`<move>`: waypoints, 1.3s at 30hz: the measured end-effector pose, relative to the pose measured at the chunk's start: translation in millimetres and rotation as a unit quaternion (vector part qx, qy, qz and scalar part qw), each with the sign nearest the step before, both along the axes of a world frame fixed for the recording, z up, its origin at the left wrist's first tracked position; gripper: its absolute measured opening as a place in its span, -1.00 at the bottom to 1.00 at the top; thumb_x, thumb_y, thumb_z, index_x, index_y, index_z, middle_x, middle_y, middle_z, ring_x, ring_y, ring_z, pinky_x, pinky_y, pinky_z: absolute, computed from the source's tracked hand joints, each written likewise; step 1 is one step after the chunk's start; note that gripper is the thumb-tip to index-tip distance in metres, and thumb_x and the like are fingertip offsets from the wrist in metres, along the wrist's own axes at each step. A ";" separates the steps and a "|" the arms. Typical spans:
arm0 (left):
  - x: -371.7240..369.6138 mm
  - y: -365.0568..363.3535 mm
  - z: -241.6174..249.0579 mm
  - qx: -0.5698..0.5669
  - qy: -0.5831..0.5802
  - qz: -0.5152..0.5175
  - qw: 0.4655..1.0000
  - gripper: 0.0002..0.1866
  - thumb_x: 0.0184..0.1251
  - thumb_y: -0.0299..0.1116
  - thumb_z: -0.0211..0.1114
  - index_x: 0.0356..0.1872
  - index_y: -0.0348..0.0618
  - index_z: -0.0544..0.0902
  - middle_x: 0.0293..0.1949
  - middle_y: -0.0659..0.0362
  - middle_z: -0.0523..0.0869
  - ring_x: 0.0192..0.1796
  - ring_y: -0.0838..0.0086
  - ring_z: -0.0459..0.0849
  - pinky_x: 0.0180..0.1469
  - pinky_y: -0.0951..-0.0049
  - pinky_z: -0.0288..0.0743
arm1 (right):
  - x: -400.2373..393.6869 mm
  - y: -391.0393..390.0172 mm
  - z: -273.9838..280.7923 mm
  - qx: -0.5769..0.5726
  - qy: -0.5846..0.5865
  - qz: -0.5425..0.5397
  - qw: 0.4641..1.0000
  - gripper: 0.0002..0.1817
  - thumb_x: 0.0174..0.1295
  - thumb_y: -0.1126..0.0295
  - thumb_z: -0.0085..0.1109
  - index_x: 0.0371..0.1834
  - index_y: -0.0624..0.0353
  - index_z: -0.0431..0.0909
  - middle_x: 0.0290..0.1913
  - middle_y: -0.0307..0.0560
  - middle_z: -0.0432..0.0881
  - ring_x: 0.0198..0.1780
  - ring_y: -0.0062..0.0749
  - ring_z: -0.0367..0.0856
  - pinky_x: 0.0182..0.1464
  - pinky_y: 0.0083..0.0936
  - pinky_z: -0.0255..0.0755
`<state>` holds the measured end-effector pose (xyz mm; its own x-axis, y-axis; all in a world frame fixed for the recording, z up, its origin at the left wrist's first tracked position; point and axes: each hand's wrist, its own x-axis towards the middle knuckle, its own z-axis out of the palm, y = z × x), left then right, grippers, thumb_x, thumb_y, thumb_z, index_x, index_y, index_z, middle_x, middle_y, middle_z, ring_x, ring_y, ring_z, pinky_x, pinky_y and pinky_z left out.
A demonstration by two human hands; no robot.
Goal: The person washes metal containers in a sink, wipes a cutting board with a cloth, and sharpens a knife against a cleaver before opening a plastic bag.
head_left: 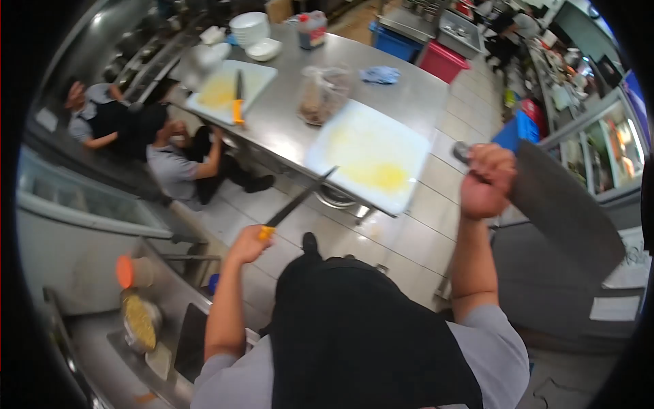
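My left hand (249,245) is closed around the yellow handle of a kitchen knife (297,205). Its dark blade points up and forward, the tip overlapping the near edge of a white cutting board (361,146) in this view. Yellow stains mark that board, which lies at the near right corner of the steel table. Raised at the right, my right hand (488,178) grips a cleaver (562,204) by its handle. The broad dark blade slants down and away to the right, blurred slightly. A plastic bag (324,94) with brownish contents sits against the board's far left corner.
On the steel table (412,92) are a second board (257,76) with a yellow-handled knife (238,99), bowls (249,27), a red-capped jug (312,31) and a blue cloth (380,75). Two people sit low at left. A food-filled bowl (139,322) stands on the left counter.
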<state>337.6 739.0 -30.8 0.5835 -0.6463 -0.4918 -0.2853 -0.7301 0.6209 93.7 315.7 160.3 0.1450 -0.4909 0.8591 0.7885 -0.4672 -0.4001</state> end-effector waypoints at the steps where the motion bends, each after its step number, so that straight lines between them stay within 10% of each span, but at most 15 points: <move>1: 1.7 -5.4 11.0 -0.013 -0.037 -0.005 0.999 -0.68 0.27 -0.25 0.48 -0.16 -0.32 0.71 -0.29 -0.11 0.78 -0.19 -0.02 0.74 -0.08 0.14 0.58 | 0.8 -5.5 -26.0 -0.005 0.047 -0.010 0.999 -0.66 0.63 0.22 -0.09 -0.40 0.06 0.30 -0.41 -0.15 0.35 -0.36 -0.35 0.35 -0.20 -0.29 0.35; 4: 15.4 -16.2 24.9 -0.004 -0.033 0.000 0.999 -0.64 0.26 -0.21 0.51 -0.13 -0.33 0.71 -0.26 -0.12 0.78 -0.17 -0.04 0.73 -0.05 0.15 0.57 | -6.7 -6.7 -147.6 0.058 0.306 -0.050 0.949 -0.70 0.59 0.29 0.05 -0.35 0.20 0.45 -0.43 -0.05 0.50 -0.36 -0.34 0.47 -0.23 -0.34 0.44; 8: 42.2 -24.2 24.5 -0.031 -0.017 0.011 0.999 -0.60 0.29 -0.16 0.53 -0.08 -0.30 0.70 -0.26 -0.12 0.78 -0.17 -0.03 0.74 -0.03 0.16 0.58 | -21.5 -8.5 -203.0 0.101 0.886 -0.021 0.452 -0.57 0.47 0.15 0.18 -0.19 0.44 0.63 -0.27 0.39 0.71 -0.10 0.08 0.76 -0.02 -0.11 0.58; 12: 91.0 -37.0 17.1 -0.028 -0.014 -0.015 0.999 -0.60 0.28 -0.14 0.53 -0.08 -0.30 0.72 -0.24 -0.15 0.79 -0.15 -0.06 0.75 -0.04 0.13 0.60 | -26.5 -12.1 -217.3 -0.036 0.854 -0.120 0.504 -0.54 0.45 0.09 0.19 -0.19 0.41 0.66 -0.25 0.41 0.73 -0.05 0.26 0.75 0.04 -0.01 0.58; 16: 147.1 -66.4 -21.5 -0.017 -0.038 -0.058 0.997 -0.53 0.24 -0.08 0.56 -0.18 -0.37 0.70 -0.27 -0.19 0.79 -0.15 -0.11 0.76 -0.07 0.06 0.60 | -9.1 -11.1 -194.5 -0.078 0.912 -0.070 0.396 -0.51 0.43 0.06 0.21 -0.19 0.42 0.69 -0.21 0.44 0.74 -0.06 0.39 0.71 0.05 0.04 0.57; 17: 161.2 -79.2 -26.1 0.001 -0.049 -0.078 0.996 -0.51 0.24 -0.06 0.55 -0.17 -0.39 0.71 -0.27 -0.21 0.79 -0.12 -0.14 0.77 -0.06 0.04 0.61 | 6.1 -5.2 -165.9 -0.068 0.886 -0.114 0.445 -0.50 0.43 0.04 0.23 -0.17 0.41 0.70 -0.20 0.45 0.73 -0.09 0.45 0.68 0.02 0.05 0.55; 20: 186.6 -115.4 -21.6 -0.016 -0.086 -0.126 0.988 -0.51 0.25 -0.05 0.54 -0.17 -0.39 0.72 -0.25 -0.24 0.78 -0.10 -0.17 0.77 -0.06 0.03 0.62 | 26.5 3.0 -141.7 0.131 0.764 -0.033 0.630 -0.66 0.42 0.23 0.26 -0.36 0.33 0.59 -0.52 -0.09 0.60 -0.48 -0.32 0.56 -0.36 -0.31 0.43; 23: 186.7 -149.1 20.7 -0.048 -0.098 -0.181 0.977 -0.51 0.26 -0.05 0.54 -0.19 -0.40 0.72 -0.27 -0.26 0.78 -0.13 -0.17 0.77 -0.07 0.05 0.63 | 50.6 20.6 -137.8 0.287 0.607 0.100 0.734 -0.73 0.42 0.34 0.22 -0.43 0.25 0.51 -0.56 -0.34 0.44 -0.51 -0.66 0.35 -0.45 -0.52 0.25; 28: 155.8 -179.7 107.1 -0.057 -0.116 -0.289 0.949 -0.53 0.27 -0.05 0.53 -0.20 -0.37 0.74 -0.33 -0.26 0.77 -0.19 -0.18 0.76 -0.10 0.04 0.64 | 62.0 18.6 -124.7 0.187 0.605 0.068 0.771 -0.73 0.43 0.36 0.19 -0.46 0.22 0.51 -0.53 -0.26 0.50 -0.49 -0.59 0.38 -0.40 -0.50 0.26; 30: 142.1 -185.7 132.9 -0.075 -0.138 -0.315 0.936 -0.57 0.27 -0.08 0.52 -0.22 -0.36 0.74 -0.35 -0.24 0.76 -0.20 -0.17 0.76 -0.11 0.04 0.64 | 67.9 19.9 -149.2 0.111 0.355 0.162 0.914 -0.73 0.46 0.36 0.16 -0.45 0.21 0.53 -0.51 -0.20 0.50 -0.42 -0.54 0.43 -0.32 -0.45 0.31; 36: 113.8 -200.4 169.3 -0.088 -0.208 -0.357 0.906 -0.67 0.18 -0.23 0.46 -0.19 -0.31 0.75 -0.38 -0.19 0.77 -0.23 -0.15 0.76 -0.10 0.01 0.66 | 15.9 3.6 -163.4 0.062 0.635 0.135 0.758 -0.71 0.38 0.40 0.17 -0.53 0.25 0.49 -0.59 -0.27 0.43 -0.48 -0.48 0.32 -0.38 -0.39 0.27; 39: 91.9 -205.5 184.6 -0.044 -0.202 -0.374 0.904 -0.74 0.22 -0.24 0.37 -0.20 -0.21 0.77 -0.33 -0.15 0.79 -0.16 -0.07 0.78 -0.05 0.01 0.66 | 18.7 -1.3 -144.7 0.097 0.432 0.171 0.880 -0.75 0.42 0.42 0.09 -0.46 0.26 0.48 -0.47 -0.15 0.48 -0.40 -0.36 0.39 -0.27 -0.38 0.33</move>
<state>429.5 533.5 153.8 0.0870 -0.9607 -0.2636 -0.8954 -0.1914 0.4021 112.4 314.3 15.6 0.8712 -0.4165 0.2598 0.2316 -0.1178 -0.9657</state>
